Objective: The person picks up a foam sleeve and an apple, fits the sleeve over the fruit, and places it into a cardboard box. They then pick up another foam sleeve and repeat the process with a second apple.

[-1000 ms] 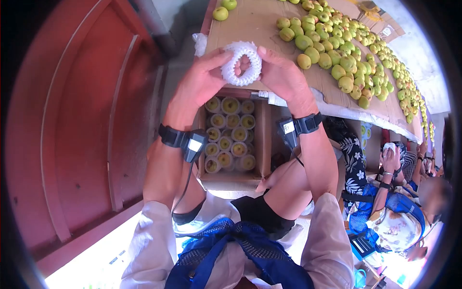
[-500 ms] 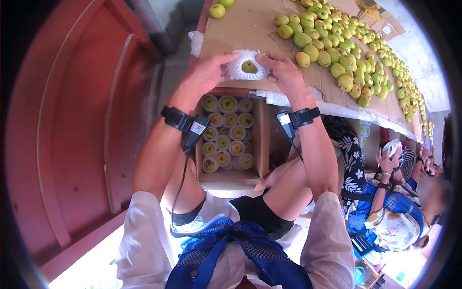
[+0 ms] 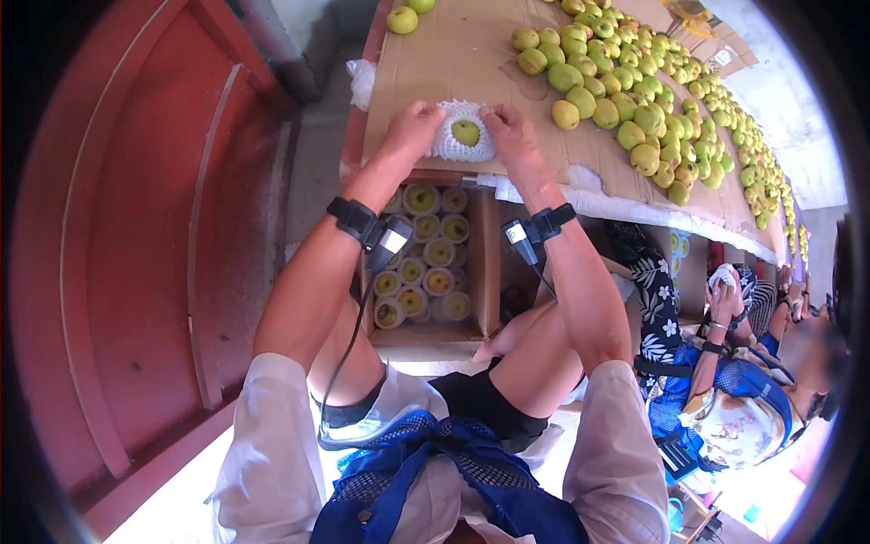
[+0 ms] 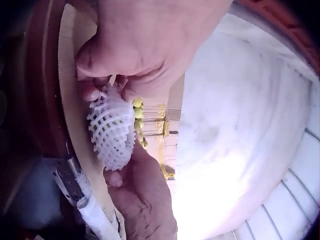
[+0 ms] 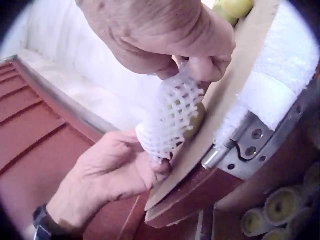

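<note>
A green apple [image 3: 466, 133] in a white foam net [image 3: 450, 145] rests at the cardboard-covered table's near edge. My left hand [image 3: 412, 131] pinches the net's left side; my right hand [image 3: 513, 138] pinches its right side. In the left wrist view the left hand [image 4: 145, 45] grips one end of the net [image 4: 112, 127], and the right hand [image 4: 145, 192] is at the other end. The right wrist view shows the right hand [image 5: 165, 37] pinching the mesh [image 5: 167, 117] over the apple [image 5: 196, 120], with the left hand [image 5: 107, 167] opposite.
Below the table edge, a cardboard box [image 3: 488, 272] holds several netted apples [image 3: 439, 280]. Many loose apples [image 3: 645, 118] lie across the table [image 3: 453, 54] to the right, two at its far left. A red panel [image 3: 136, 227] stands left. Another person [image 3: 725, 408] sits at the right.
The net was a ring held up between both hands, then appeared around the apple. Both hands have since lowered slightly toward the table edge and now pinch the net's sides more closely.
</note>
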A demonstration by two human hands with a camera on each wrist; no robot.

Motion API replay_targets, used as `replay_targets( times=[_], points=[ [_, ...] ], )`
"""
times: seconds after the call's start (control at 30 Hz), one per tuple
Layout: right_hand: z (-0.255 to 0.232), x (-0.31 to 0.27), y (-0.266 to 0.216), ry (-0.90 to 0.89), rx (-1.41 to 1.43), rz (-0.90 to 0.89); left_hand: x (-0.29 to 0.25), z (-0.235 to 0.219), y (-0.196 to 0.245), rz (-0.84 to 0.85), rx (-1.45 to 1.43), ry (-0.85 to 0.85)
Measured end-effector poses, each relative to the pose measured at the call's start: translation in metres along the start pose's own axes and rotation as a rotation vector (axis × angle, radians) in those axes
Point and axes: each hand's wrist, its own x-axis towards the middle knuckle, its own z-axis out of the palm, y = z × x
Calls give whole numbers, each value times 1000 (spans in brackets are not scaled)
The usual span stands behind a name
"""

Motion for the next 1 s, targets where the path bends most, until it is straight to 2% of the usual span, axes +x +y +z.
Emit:
replay_targets(
  times=[0.1,0.2,0.3,0.4,0.5,0.6,0.8,1.0],
  points=[
    [9,-3,6,101,-185,-119,3,10,-7,45,68,108],
    [10,-6,-1,102,-62,-13,-1,11,-4,33,-50,125],
    [14,-12,-7,163,-11,-131,6,12,-14,134,-1,180],
    [17,-15,-14,182,106,-68,-4,17,-4,145,-77,205],
    [18,-13,-9,207,196,-124,-14,18,7,173,-88,199],
    [18,-15,-14,216,295,-89,-17,20,10,181,-122,203],
    [21,-20,-29,268,364,-127,-21,20,11,237,-252,165],
    [16,-26,-42,297,391,-144,-30,25,19,278,-263,177]
  ],
)
